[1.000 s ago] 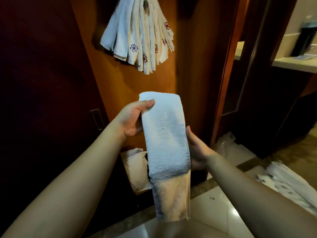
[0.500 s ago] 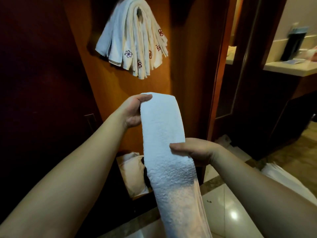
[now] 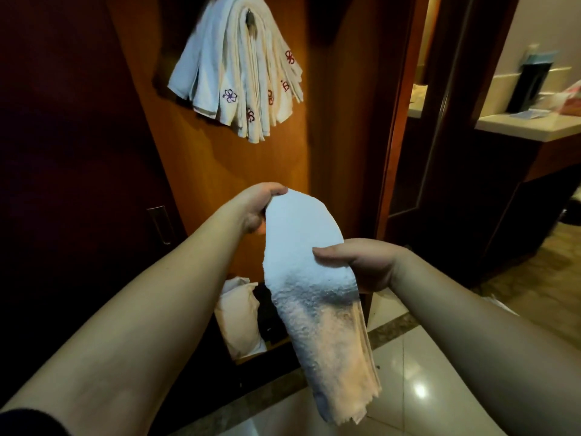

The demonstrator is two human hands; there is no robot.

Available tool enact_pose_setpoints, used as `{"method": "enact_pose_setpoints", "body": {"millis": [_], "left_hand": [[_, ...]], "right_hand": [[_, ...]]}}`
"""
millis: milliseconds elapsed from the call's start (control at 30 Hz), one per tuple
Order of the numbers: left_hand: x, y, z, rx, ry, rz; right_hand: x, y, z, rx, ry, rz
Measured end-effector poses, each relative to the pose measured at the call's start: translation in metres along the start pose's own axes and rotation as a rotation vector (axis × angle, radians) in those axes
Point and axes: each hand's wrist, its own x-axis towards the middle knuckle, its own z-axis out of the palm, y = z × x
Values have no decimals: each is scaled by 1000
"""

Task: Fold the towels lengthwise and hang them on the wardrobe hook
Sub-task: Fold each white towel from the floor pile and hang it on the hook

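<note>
Centre of frame: the person is holding a white towel (image 3: 309, 278) folded into a long narrow strip. The left hand (image 3: 256, 209) is pinching the strip's top end, thumb over the near edge. The right hand (image 3: 361, 262) is gripping it at mid-length, thumb lying across the front face, fingers hidden behind. The lower half is hanging loose toward the tiled floor (image 3: 418, 379), layered edges showing at the bottom.

Upper centre: a bunch of folded towels (image 3: 239, 80) is already hanging on the hook (image 3: 250, 22) on the wooden wardrobe panel (image 3: 201, 190).

Judged step: lengthwise fold looks finished; the strip is being readied for hanging. The next move is likely calling for a lift toward the hook and draping the strip over it near its middle, beside the crowded bunch, without letting the fold spring open.
</note>
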Motion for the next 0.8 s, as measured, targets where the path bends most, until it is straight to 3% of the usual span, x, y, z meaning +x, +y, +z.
{"method": "enact_pose_setpoints", "body": {"millis": [133,267,400,467,533,667,800], "left_hand": [[5,-26,-9,-135,-91,-89],[-7,-66,-1,-118,-172,-2],[-23,-102,2,-44,-146,312],[-29,-108,7,90,-41,469],[-28,-110,11,159,44,518],[-23,-105,7,23,-89,493],[-26,-88,2,-325,-147,351]], "right_hand": [[4,-18,-1,201,13,-164],[12,-40,-11,322,172,-359],[16,-50,-21,302,354,-442],[16,-54,-23,280,385,-471],[14,-58,-21,242,408,-467],[0,-68,-22,142,489,-464],[-10,-78,-24,-27,682,-421]]}}
